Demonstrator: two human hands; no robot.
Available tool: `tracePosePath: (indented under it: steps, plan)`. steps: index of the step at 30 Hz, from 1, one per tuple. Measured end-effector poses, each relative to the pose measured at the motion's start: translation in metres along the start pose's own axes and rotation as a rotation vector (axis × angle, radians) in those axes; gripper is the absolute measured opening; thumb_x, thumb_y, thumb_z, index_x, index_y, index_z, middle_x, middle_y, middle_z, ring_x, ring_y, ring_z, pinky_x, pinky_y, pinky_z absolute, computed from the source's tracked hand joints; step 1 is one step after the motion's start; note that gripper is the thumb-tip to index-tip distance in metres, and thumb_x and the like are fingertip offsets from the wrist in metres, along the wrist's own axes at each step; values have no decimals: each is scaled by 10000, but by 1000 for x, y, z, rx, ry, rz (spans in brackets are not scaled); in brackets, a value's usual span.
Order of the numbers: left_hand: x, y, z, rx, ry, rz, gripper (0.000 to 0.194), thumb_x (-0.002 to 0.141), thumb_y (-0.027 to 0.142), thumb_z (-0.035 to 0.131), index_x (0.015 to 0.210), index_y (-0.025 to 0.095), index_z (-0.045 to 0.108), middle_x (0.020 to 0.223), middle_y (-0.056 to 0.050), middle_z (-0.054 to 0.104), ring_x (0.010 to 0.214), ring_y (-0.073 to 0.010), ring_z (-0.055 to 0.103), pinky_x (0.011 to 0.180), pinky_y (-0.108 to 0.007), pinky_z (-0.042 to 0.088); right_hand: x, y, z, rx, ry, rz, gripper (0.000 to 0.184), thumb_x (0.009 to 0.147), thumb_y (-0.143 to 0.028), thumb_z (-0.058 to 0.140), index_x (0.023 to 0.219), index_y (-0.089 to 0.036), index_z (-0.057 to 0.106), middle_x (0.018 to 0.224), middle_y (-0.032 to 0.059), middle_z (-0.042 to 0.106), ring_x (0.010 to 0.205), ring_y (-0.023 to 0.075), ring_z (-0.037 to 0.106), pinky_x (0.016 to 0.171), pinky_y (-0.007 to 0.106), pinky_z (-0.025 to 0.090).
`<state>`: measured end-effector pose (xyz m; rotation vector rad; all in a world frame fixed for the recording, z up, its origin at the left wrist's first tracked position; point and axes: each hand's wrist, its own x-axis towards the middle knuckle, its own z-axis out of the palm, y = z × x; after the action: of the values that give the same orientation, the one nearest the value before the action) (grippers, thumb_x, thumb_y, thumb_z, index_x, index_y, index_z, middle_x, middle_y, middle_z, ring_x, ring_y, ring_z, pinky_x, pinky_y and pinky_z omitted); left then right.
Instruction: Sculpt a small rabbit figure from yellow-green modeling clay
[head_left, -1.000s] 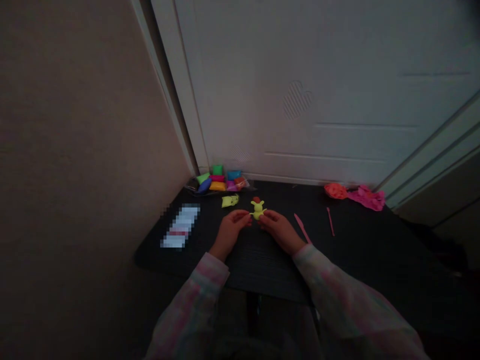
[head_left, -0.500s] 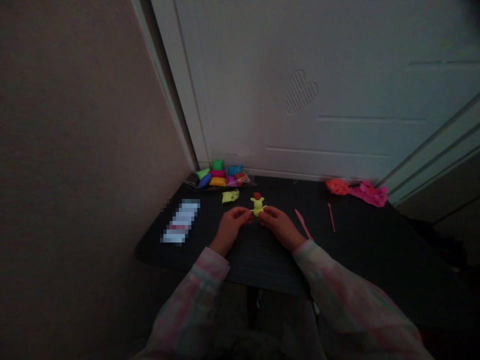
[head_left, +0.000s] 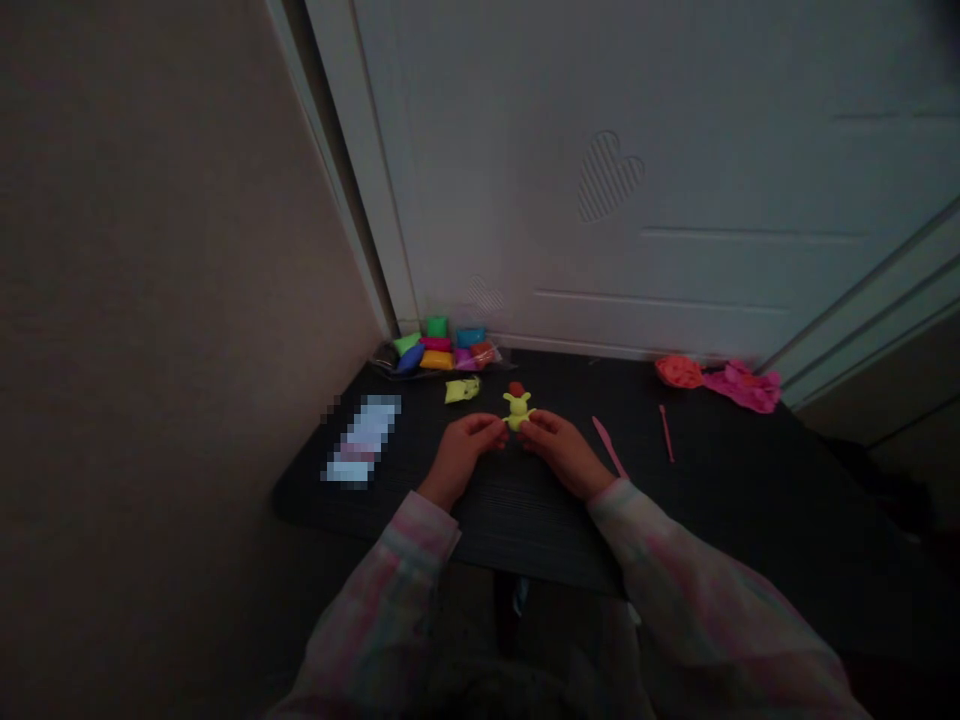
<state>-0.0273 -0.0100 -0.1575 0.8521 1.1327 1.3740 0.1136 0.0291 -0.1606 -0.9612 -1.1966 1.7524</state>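
Note:
A small yellow clay figure [head_left: 517, 408] with two ears and thin arms is upright between my hands at the middle of the dark table. My left hand [head_left: 463, 452] pinches it from the left, at its arm and lower side. From the right, my right hand [head_left: 564, 452] has its thumb and fingers closed on the figure's lower body, partly covering it. A small red lump [head_left: 516, 387] shows just behind the head. An opened yellow clay packet [head_left: 462, 390] lies behind my left hand.
Colourful clay packets [head_left: 437, 359] lie in a clear bag at the back left. A blurred-out bright rectangle [head_left: 364, 440] is on the left. Right of my hands are a pink plastic knife [head_left: 608, 446], a thin pink tool [head_left: 667, 433], and crumpled orange [head_left: 679, 371] and pink pieces [head_left: 742, 386].
The view has tilted slightly, so the table items sit a little higher and further right. Both hands keep hold of the yellow figure with almost the same grip.

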Motion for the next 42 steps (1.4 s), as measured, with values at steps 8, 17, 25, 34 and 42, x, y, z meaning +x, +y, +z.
tracePosePath:
  steps: [8,17,25,34,42]
  plan:
    - [-1,2,0,39,7,12,211,600,289,678,708,117,622,674,-23,621,616,-104,555,601,-239,444,-1,-3,2,-21,4,-1,338,538,-367,707,766,-165,559,731,-10,594,644,89,535,602,220,400]
    - [-4,5,1,185,75,91,267,637,368,628,709,111,624,629,-31,602,522,-102,523,481,-225,399,1,-2,0,-122,34,-25,338,589,-384,662,807,-163,527,704,-10,585,624,90,543,570,215,412]
    - [-2,10,-23,484,426,308,221,722,328,490,810,156,596,757,-37,580,697,-155,539,631,-273,414,3,-4,-11,-389,151,-27,309,645,-359,635,709,-201,377,525,-41,545,439,94,505,392,201,361]
    - [-5,3,-25,892,129,377,277,568,101,579,810,201,667,872,-61,619,895,-246,518,879,-390,361,0,-4,-13,-713,155,-60,216,702,-353,582,668,-203,431,517,-47,530,392,91,483,388,211,347]
    - [-5,2,-26,890,155,337,237,664,226,576,887,178,640,876,-58,611,767,-181,563,748,-304,431,-2,-16,-20,-857,239,-133,303,754,-459,487,605,-196,506,499,-25,543,436,113,514,481,240,349]
